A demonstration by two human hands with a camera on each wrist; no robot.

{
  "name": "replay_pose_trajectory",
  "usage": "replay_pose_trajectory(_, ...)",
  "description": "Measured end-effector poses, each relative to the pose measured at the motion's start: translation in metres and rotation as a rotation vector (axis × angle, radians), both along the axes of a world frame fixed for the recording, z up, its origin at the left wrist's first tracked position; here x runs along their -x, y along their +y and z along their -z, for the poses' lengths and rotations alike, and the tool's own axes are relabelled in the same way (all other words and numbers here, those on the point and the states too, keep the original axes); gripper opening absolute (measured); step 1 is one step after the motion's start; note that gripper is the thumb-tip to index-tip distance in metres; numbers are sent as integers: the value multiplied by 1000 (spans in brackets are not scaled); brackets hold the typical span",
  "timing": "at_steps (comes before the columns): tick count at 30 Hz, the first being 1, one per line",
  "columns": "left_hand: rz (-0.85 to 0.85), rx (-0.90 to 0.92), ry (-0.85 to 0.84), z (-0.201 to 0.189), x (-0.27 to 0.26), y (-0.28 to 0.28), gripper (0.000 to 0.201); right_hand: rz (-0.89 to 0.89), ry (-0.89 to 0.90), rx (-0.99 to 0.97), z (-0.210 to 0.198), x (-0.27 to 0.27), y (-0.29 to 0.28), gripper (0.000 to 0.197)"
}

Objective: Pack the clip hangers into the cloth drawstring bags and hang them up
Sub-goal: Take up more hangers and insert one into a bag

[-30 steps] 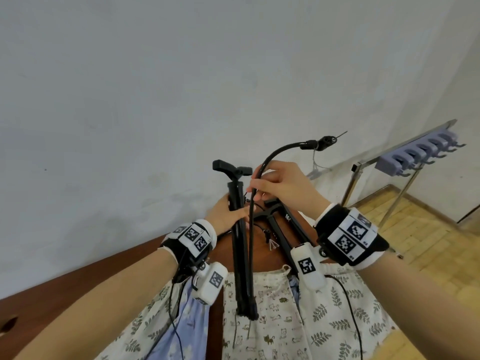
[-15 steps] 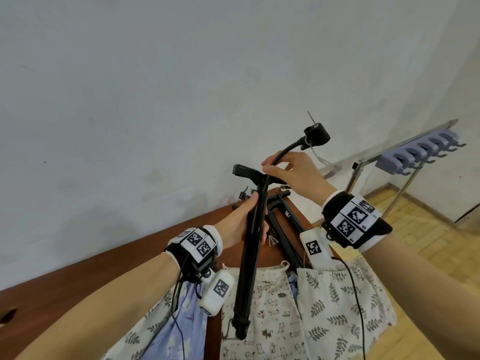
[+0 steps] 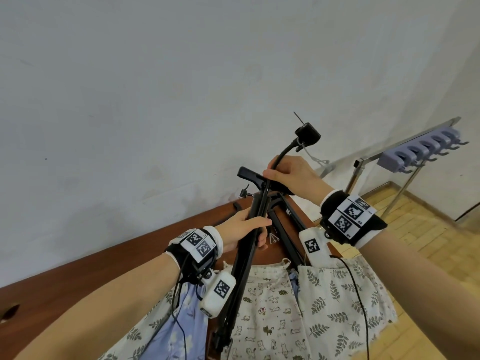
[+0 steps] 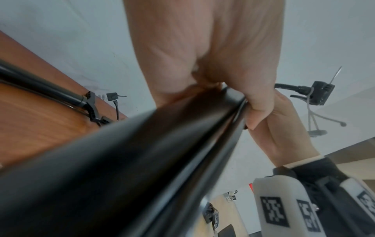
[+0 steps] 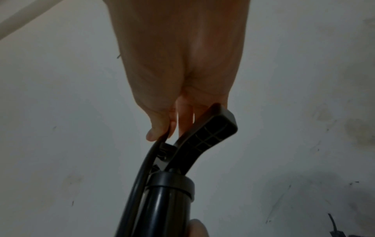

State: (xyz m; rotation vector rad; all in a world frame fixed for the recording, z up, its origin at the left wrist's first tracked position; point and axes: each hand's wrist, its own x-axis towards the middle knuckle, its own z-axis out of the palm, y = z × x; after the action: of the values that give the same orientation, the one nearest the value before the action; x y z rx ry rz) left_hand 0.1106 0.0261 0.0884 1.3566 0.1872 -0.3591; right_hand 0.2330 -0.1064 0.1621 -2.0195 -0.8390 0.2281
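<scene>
A long black pump (image 3: 244, 258) with a T-handle (image 3: 249, 175) and a thin hose is held slanted above the cloth bags. My left hand (image 3: 246, 227) grips its barrel (image 4: 142, 160) midway. My right hand (image 3: 288, 175) curls round the handle (image 5: 211, 134) and presses the hose (image 5: 142, 168) against it. The hose's nozzle head (image 3: 307, 133) sticks up past the right hand. Below lie a cat-print bag (image 3: 267, 307), a leaf-print bag (image 3: 337, 294) and a blue floral bag (image 3: 176, 328). No clip hanger is in view.
The bags lie on a brown table (image 3: 104, 268) against a white wall. Another black pump (image 3: 283, 219) lies on the table behind the hands. To the right, over a wooden floor, a metal rail carries a purple hook rack (image 3: 420, 152).
The pump has tipped from upright to slanted, its foot swinging toward me and left. My right hand slid up the hose and closed round the handle; the nozzle now points upward.
</scene>
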Motion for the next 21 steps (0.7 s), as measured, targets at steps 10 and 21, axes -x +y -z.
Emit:
replay_pose_trajectory(10, 80, 26, 63, -1, 9, 4, 9, -26, -184, 261, -2, 5, 14, 18)
replay_pose_trajectory(21, -186, 20, -32, -28, -7, -1, 46, 28, -191, 193, -10, 9, 17, 21)
